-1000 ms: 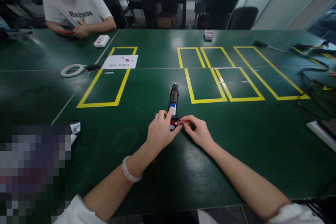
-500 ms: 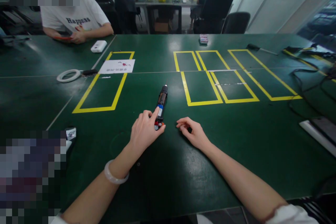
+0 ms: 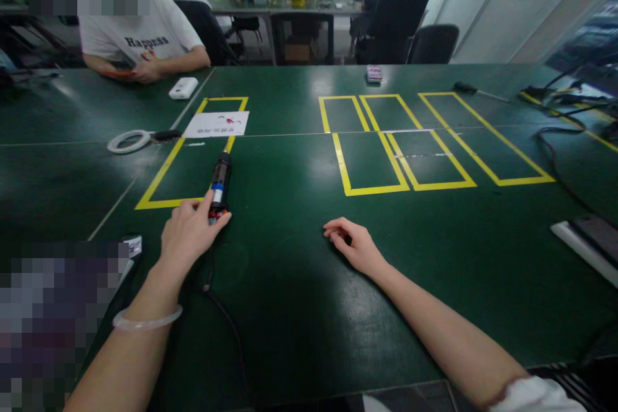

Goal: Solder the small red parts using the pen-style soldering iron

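My left hand [image 3: 190, 225] is closed on the rear end of a corded electric screwdriver [image 3: 221, 175], a slim black tool with a blue and silver band and red parts near the back. Its bit points away from me, by the right edge of the left yellow tape rectangle [image 3: 176, 203]. A dark cord [image 3: 226, 312] trails from it toward the near table edge. To the right, my right hand [image 3: 352, 241] rests on the green table [image 3: 299, 296] with loosely bent fingers, thumb apart from them, holding nothing visible.
A printed white sheet [image 3: 217, 123] lies across the left rectangle. More yellow tape rectangles [image 3: 376, 191] are on the right, with a screwdriver [image 3: 480, 91] and black cables [image 3: 555, 161] beyond. A white tape ring [image 3: 129, 141] lies left. Across the table sits a person [image 3: 145, 38].
My left hand has carried the electric screwdriver leftward from the table's middle to the left rectangle's edge. Its cord now shows. My right hand has stayed put. A person in the background has shifted left.
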A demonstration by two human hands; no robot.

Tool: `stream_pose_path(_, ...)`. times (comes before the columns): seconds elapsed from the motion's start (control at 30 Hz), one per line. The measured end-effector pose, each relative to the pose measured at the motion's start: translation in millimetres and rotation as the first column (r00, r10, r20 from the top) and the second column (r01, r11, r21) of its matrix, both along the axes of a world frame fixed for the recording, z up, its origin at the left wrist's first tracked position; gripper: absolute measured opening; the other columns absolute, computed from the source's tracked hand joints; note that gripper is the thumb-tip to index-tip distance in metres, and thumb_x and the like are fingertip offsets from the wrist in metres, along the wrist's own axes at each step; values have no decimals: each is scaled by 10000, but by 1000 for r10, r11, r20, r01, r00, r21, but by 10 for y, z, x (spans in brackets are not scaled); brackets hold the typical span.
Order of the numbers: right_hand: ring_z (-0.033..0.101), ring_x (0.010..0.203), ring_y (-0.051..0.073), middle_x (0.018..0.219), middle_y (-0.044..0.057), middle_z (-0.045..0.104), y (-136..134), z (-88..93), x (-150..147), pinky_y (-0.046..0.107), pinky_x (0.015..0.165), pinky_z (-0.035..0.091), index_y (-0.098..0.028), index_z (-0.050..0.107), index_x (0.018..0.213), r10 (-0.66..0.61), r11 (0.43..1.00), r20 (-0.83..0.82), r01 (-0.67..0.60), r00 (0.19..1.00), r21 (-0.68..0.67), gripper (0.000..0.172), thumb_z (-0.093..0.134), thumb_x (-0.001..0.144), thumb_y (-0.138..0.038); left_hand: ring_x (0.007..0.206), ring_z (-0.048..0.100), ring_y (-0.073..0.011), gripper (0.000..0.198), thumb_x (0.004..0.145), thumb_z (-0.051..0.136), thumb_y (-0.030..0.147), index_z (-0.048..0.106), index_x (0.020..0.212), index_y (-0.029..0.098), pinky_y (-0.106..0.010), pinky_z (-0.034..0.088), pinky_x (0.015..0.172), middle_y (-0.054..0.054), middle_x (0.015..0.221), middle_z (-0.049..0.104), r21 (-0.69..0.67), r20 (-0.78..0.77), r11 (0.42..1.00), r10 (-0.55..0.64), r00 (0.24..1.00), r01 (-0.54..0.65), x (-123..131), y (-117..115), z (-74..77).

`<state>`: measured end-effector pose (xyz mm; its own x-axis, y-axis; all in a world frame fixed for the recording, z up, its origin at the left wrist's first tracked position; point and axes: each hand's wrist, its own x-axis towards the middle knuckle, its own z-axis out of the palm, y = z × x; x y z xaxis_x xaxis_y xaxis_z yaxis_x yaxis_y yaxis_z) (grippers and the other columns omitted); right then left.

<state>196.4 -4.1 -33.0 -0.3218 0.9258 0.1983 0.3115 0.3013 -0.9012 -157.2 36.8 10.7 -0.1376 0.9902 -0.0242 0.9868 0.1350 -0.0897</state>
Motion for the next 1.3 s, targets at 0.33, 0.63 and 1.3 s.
stream_pose_path(0.33,648,780,146,911,47,708,5,5,-2,268,703,497,-189,627,1047,8,1000,5,-7,1000,-3,199,510,893,-140,1148,481,-412,683,899,318,626,380,1442,216,-478,436,854,-209,1307,470,48,-22,989,142,990,-141,-448,60,29)
stream_pose_path(0.63,636,764,142,912,48,701,6,-1,-2,256,674,482,-186,626,1052,24,1000,13,-24,1000,1,200,518,891,-140,1040,537,-310,354,862,517,437,555,1086,165,-345,455,734,-139,1162,515,249,9,964,95,995,-94,-383,-64,-125)
stream_pose_path(1.3,623,748,142,898,42,689,-6,23,0,279,687,486,-188,626,1094,122,978,-144,-143,982,-149,230,612,882,-278,758,588,-134,461,899,530,418,560,1289,174,-278,477,740,-29,851,629,-120,988,873,59,141,473,1243,-276,90)
